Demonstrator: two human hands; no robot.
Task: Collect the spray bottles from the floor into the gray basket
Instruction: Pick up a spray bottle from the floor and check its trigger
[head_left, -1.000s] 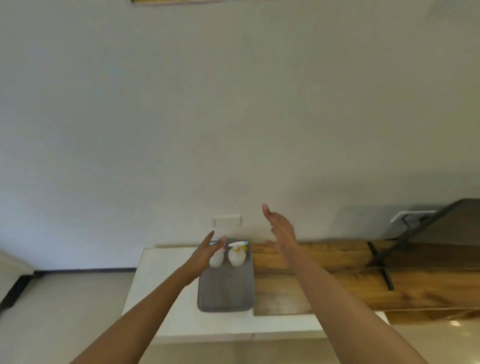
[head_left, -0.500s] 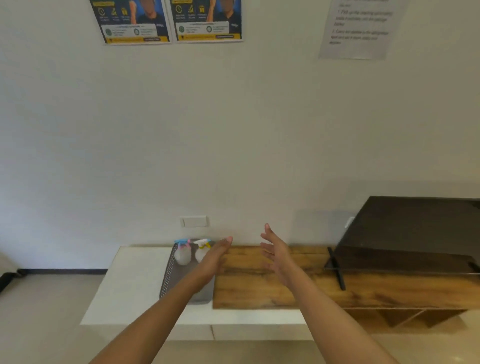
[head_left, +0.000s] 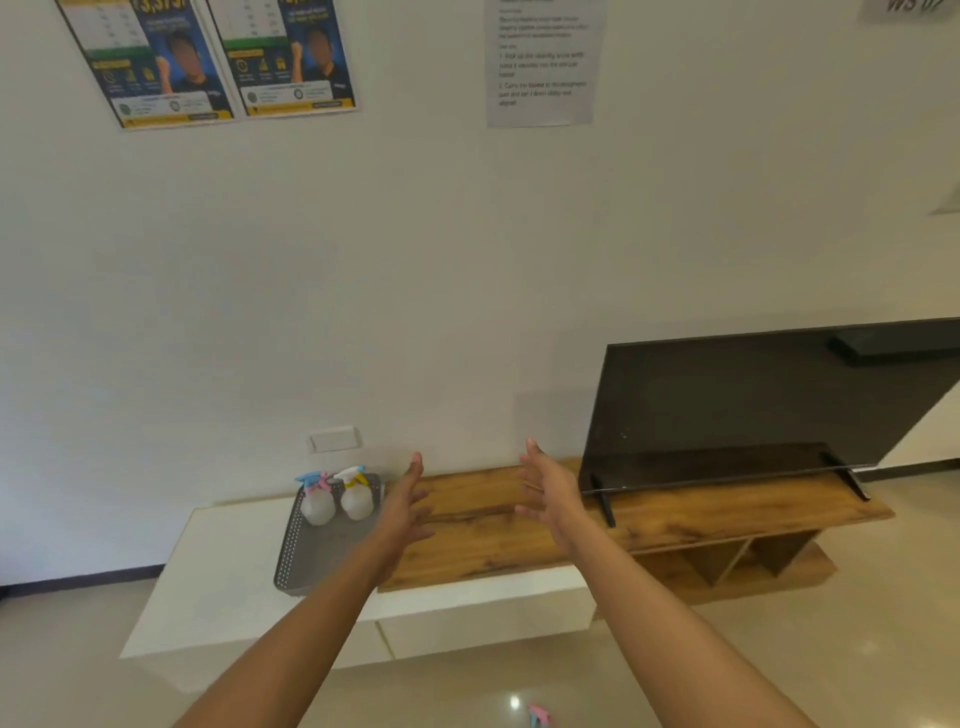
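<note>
The gray basket (head_left: 297, 551) sits on the white low cabinet (head_left: 218, 566), left of centre. Two white spray bottles stand upright at its far end: one with a blue and pink trigger (head_left: 317, 500), one with a white and yellow trigger (head_left: 355, 493). A pink and blue spray head (head_left: 538, 717) shows on the floor at the bottom edge. My left hand (head_left: 405, 506) is held out with fingers spread, just right of the basket and holding nothing. My right hand (head_left: 548, 491) is also spread and empty, over the wooden top.
A wooden TV bench (head_left: 519, 525) runs right from the basket, with a black TV (head_left: 753, 410) on it. Posters (head_left: 208, 62) and a printed sheet (head_left: 543, 62) hang on the white wall. A wall socket (head_left: 334, 439) sits above the basket. Glossy beige floor lies below.
My left hand has come away from the bottles in the basket and moved right. The view has tilted up and turned right, bringing the TV and posters into sight.
</note>
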